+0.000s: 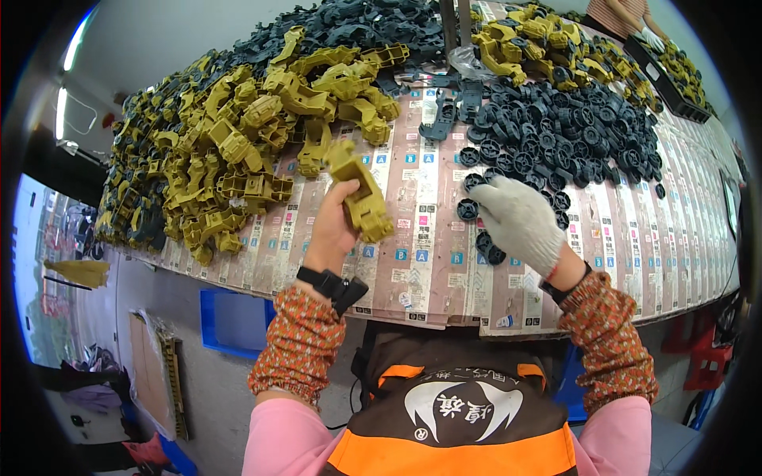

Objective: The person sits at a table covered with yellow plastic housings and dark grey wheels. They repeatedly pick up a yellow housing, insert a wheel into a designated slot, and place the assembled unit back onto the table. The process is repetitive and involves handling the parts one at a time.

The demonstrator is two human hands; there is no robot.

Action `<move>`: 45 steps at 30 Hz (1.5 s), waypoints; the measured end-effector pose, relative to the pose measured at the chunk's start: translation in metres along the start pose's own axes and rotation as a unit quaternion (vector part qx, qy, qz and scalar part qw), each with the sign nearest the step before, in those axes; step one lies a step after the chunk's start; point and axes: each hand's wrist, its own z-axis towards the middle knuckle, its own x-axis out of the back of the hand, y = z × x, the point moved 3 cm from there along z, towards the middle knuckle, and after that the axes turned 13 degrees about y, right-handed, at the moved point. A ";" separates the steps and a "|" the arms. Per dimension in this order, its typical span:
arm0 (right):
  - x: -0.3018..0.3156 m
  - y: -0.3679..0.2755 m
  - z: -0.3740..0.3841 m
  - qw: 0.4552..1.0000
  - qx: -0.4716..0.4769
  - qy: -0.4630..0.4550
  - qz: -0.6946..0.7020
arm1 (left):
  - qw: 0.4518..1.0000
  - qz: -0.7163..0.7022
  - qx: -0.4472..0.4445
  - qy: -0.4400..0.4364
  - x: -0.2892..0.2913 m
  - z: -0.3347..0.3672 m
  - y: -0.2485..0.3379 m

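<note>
1. Both hands are working over the surface (429,274): my bare left hand (337,214) grips a yellow part (367,198), and my gloved right hand (520,222) reaches down among dark wheels (556,131). Whether its fingers have closed on one, I cannot tell.
2. Printed sheeting covers the surface, which runs wide beneath everything, so I'd work in the strip nearest my body, where both wrists have room.
3. Beside it on my left rises the yellow heap (230,143), with dark parts (349,28) piled behind. I'd lift pieces off its near edge, since a tug from lower down could start a slide.
4. Ahead of my right hand, the wheels lie thick; the nearest ones are looser, and likely easier to take singly.
5. Tilted and apparently raised, the yellow part sits between heap and wheels. I'd hold it firmly round the middle, leaving its ends uncovered.
6. One loose wheel (468,209) lies just beside my gloved fingertips. Gloves dull touch, so I'd pinch it by the rim.
</note>
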 end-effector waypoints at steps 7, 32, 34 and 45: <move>-0.020 -0.020 0.022 0.979 0.103 -0.112 -0.135 | 0.996 -0.023 0.038 -0.077 -0.019 -0.090 -0.006; 0.003 -0.060 -0.096 0.895 -0.260 0.120 0.344 | 0.970 0.194 -0.102 -0.107 -0.069 -0.160 -0.100; 0.012 -0.062 -0.097 0.926 -0.229 0.104 0.281 | 0.956 0.236 -0.132 -0.115 -0.069 -0.163 -0.102; 0.034 -0.062 -0.108 0.933 -0.246 -0.008 0.261 | 0.901 0.354 -0.140 -0.208 -0.069 -0.175 -0.102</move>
